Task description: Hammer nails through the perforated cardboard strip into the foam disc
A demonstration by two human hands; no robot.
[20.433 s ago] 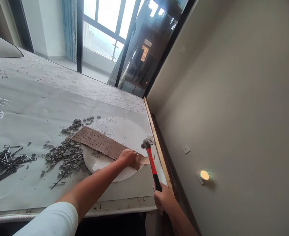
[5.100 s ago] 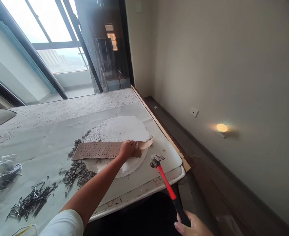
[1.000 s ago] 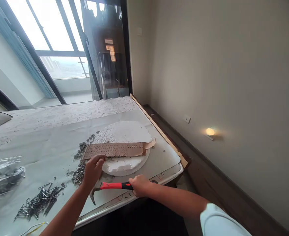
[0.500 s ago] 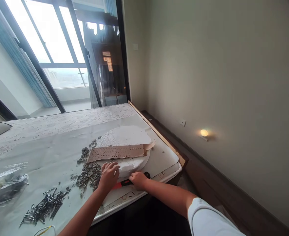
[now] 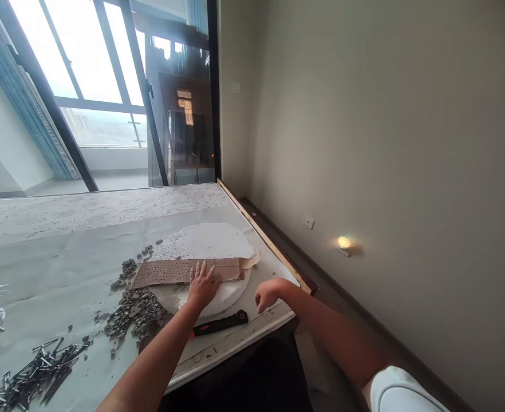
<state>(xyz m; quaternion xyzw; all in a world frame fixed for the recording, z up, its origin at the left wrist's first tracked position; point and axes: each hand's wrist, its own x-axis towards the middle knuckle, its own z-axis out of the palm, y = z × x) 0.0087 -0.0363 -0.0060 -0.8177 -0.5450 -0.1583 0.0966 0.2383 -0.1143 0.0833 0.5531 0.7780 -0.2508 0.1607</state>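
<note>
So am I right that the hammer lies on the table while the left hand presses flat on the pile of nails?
Not quite: the head view shows the left hand flat on the perforated brown strip over the white disc, not the nails. The hammer does lie on the table.

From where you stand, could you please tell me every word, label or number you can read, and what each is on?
None can be read for certain.
Table edge: dark handwritten marks near the hammer, perhaps a single "E" by the right hand; too blurred to be sure.
Far sheet: printed letter-like marks all over, too small to read.
Perforated strip under the left hand: holes only, no text.
</note>
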